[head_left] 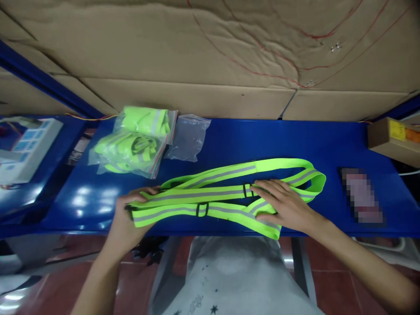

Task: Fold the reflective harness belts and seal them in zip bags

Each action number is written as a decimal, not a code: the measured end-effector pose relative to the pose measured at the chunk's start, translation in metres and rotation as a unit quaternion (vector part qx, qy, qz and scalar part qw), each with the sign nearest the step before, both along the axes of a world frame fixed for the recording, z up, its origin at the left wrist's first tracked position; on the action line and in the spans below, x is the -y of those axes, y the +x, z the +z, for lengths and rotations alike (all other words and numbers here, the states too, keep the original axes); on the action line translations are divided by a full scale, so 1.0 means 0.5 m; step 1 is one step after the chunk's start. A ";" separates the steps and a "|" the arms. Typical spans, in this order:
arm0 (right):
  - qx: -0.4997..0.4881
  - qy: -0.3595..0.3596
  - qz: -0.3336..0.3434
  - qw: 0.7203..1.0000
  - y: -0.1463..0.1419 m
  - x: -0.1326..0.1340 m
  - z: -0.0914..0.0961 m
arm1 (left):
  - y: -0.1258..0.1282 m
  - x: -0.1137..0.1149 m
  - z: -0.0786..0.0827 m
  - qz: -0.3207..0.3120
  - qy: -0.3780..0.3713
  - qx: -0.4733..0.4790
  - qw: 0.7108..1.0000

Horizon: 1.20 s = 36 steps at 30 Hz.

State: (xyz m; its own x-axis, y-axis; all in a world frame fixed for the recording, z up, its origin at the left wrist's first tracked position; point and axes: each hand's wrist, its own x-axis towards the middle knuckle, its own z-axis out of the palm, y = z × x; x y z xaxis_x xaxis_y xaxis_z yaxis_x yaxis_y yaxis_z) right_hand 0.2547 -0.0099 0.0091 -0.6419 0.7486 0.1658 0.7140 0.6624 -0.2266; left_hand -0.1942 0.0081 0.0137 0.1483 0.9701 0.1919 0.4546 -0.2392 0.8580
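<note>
A neon-yellow reflective strap harness [226,211] with grey stripes and black adjuster buckles stretches across the front of the blue table. At its left end my left hand [131,212] is closed around the gathered bands; part of its fingers is hidden behind them. My right hand [285,203] lies over the right part of the harness, fingers extended and spread on the bands near a black buckle [248,190]. Beyond that hand the bands loop round to the right. One lower corner of the harness reaches the table's front edge.
Clear zip bags [131,148] with folded neon straps lie at the back left, beside a flat clear bag [189,138]. A blurred-out phone-like object [362,197] rests at right. A cardboard box [393,140] stands far right, a white power strip [31,151] far left. Cardboard [164,48] lines the back.
</note>
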 end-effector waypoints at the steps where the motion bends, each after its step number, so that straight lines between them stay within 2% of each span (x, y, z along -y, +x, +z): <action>1: 0.007 0.015 -0.010 1.000 0.006 0.004 -0.004 | -0.005 -0.001 0.002 -0.003 0.001 -0.020 1.000; 5: 0.022 0.077 -0.012 0.997 0.041 0.004 -0.008 | -0.017 -0.001 0.017 -0.015 0.004 -0.091 0.996; 8: 0.043 0.119 -0.004 0.992 0.073 0.001 0.007 | -0.012 0.003 0.028 0.001 0.040 -0.134 0.990; 12: 0.113 0.144 -0.063 0.981 0.103 -0.014 0.036 | 0.001 0.008 0.034 0.007 0.077 -0.181 0.980; 15: 0.133 0.119 -0.077 0.981 0.108 -0.040 0.044 | 0.000 0.006 0.037 -0.002 0.066 -0.203 0.977; 19: 0.090 0.055 -0.045 0.993 0.105 -0.081 0.029 | -0.010 -0.002 0.037 -0.037 0.065 -0.221 0.972; 23: 0.089 0.007 -0.048 0.995 0.111 -0.117 0.012 | -0.018 -0.007 0.031 -0.048 0.100 -0.230 0.967; 26: 0.096 -0.029 -0.057 0.993 0.118 -0.131 0.015 | -0.020 -0.007 0.028 -0.050 0.117 -0.248 0.960; 31: 0.073 -0.088 -0.038 0.993 0.130 -0.131 0.057 | -0.018 -0.002 0.027 -0.043 0.089 -0.249 0.963; 36: 0.076 -0.120 -0.080 0.987 0.140 -0.125 0.131 | -0.012 0.002 0.019 0.002 0.008 -0.222 0.975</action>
